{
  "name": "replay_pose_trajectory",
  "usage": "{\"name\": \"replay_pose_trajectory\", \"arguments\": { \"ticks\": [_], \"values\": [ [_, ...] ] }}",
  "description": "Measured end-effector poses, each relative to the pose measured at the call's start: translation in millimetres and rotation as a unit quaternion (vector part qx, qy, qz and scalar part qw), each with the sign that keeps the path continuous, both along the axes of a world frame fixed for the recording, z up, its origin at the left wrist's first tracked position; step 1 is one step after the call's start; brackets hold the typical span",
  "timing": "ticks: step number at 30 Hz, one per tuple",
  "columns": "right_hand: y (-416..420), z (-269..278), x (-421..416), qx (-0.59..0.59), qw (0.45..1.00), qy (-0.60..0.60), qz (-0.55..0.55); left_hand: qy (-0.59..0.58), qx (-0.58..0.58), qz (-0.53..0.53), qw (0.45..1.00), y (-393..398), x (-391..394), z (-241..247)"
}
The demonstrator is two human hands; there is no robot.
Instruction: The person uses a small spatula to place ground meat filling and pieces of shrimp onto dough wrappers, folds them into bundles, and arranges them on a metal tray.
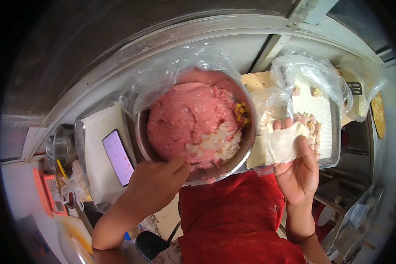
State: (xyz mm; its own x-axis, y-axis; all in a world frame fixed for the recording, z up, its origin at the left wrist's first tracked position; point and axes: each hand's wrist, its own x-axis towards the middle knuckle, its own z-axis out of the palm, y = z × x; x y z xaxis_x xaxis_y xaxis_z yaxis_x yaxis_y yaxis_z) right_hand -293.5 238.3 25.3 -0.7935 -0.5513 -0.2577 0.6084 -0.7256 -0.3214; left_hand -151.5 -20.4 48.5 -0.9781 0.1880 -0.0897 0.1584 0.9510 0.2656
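Note:
A dough wrapper (283, 143) lies across the fingers of my right hand (295, 178), held under the thumb with the palm turned up. My left hand (161, 183) is at the near left rim of a large metal bowl (250, 145), its fingertips drawn together by the meat. Whether those fingertips hold a thin tool is hidden. Pink minced meat (188, 112) is heaped in the bowl. Pale, translucent shrimp-like pieces (217, 143) rest on its near right side, and yellow corn kernels (241, 112) at its right edge. More wrappers (256, 153) are partly visible beside my right hand.
Right of the bowl, a lined metal tray (335, 132) holds several filled dumplings (312, 128), with plastic film (312, 66) over its far end. A lit phone (118, 157) lies on another lined tray (97, 132) at left. Loose plastic (188, 62) drapes the bowl's far rim.

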Motion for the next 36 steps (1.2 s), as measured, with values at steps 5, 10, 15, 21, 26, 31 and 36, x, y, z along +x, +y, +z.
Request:
{"name": "replay_pose_trajectory", "arguments": {
  "ticks": [5, 10, 15, 21, 26, 31, 36],
  "values": [
    [6.3, -2.3, -30.8, 0.152, 0.975, 0.136, -0.091, -0.027, 0.149, 0.075, 0.986, -6.1, 1.1, 8.6],
    [6.1, -20.6, -75.7, 0.511, 0.723, 0.462, -0.056, -0.044, 0.082, 0.107, 0.990, -0.2, 2.2, 15.2],
    [14.3, -20.0, -36.0, 0.548, 0.533, 0.618, 0.182, -0.052, 0.170, 0.132, 0.975, -7.9, 5.9, 16.8],
    [13.7, -51.2, -26.9, 0.586, 0.388, 0.674, 0.227, -0.040, 0.148, 0.138, 0.979, -3.9, 6.2, 17.3],
    [15.1, -42.9, -29.6, 0.562, 0.369, 0.706, 0.223, -0.019, 0.066, 0.138, 0.988, 0.4, 9.2, 17.0],
    [32.9, -37.9, -41.9, 0.545, 0.315, 0.754, 0.190, 0.086, -0.013, 0.098, 0.991, 7.0, 7.6, 16.8],
    [39.0, -23.3, -46.5, 0.580, 0.544, 0.576, 0.188, 0.124, 0.177, 0.001, 0.976, 55.7, 21.2, -1.3]
  ]
}}
